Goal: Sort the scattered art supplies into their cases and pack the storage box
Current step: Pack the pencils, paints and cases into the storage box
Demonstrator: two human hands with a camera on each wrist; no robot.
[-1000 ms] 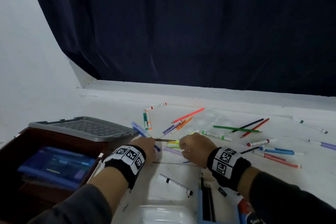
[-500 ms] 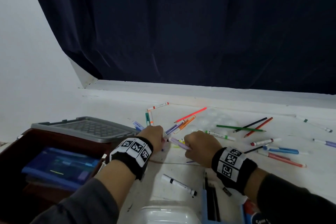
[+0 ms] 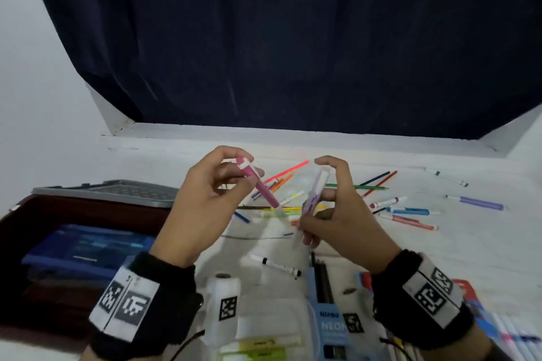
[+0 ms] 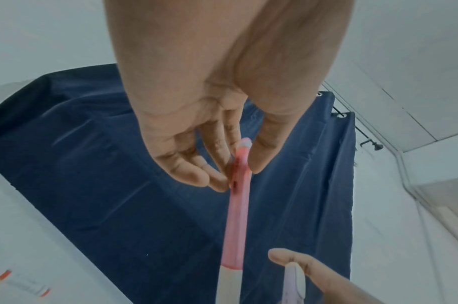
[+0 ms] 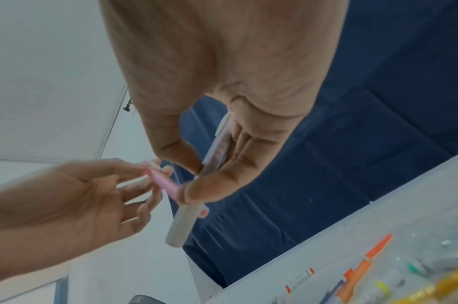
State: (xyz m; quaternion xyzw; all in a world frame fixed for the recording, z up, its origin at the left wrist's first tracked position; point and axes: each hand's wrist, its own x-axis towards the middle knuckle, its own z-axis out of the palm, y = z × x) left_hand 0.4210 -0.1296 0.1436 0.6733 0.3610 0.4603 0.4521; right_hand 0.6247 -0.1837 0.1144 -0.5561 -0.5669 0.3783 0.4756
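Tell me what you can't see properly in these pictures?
- Pink highlighter: print unreadable, head view, too small.
- Lilac highlighter: lower end hidden by the right hand, head view.
- Blue case: cut off by the bottom edge.
- Table pens: blurred, right wrist view.

The head camera is looking forward and down from above the table [image 3: 440,258], taking in both wrists, the raised left hand [image 3: 205,202] and right hand [image 3: 337,214], and the dark curtain [image 3: 293,38] behind the far edge. The left wrist camera is sitting very near its palm, pointing up along the fingers toward the curtain and ceiling. The right wrist camera is likewise looking close along its palm. All three views are sharing the pink marker [image 3: 258,184] and the lilac marker [image 3: 315,190]; each wrist view is catching part of the other hand.
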